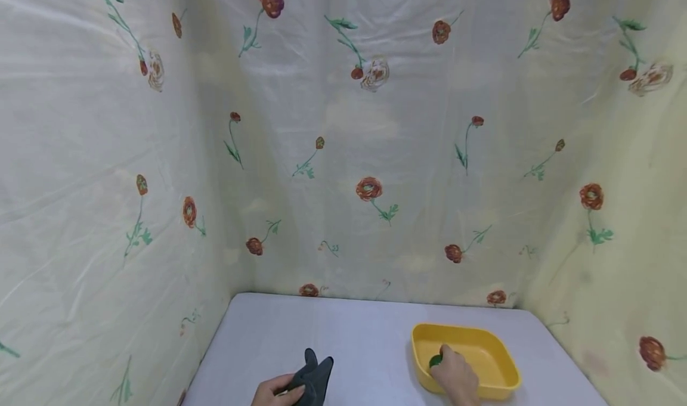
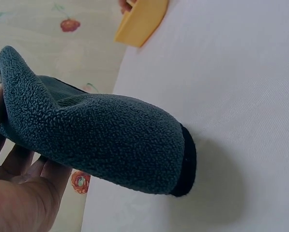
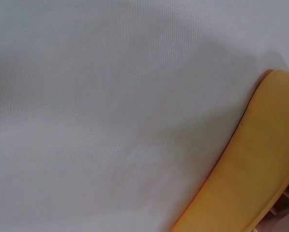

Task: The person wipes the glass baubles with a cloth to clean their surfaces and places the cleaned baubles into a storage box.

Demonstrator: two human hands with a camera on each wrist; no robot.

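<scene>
My left hand [image 1: 275,391] grips a dark grey-green fleecy cloth [image 1: 315,383] at the front of the table. Up close in the left wrist view, the cloth [image 2: 110,140] droops in a fold away from the fingers, its black-bound edge over the white surface. My right hand [image 1: 456,377] reaches into a yellow plastic tub [image 1: 491,358], pinching a small rounded green object [image 1: 435,360] near the tub's left side. Most of that object is covered by the fingers, and its kind does not show. In the right wrist view the tub's wall [image 3: 250,159] hides much of the hand.
A white-covered table [image 1: 365,334] stretches out under both hands, with the tub on its right side. Pale curtains [image 1: 408,155] printed with red flowers hang behind it and along both sides.
</scene>
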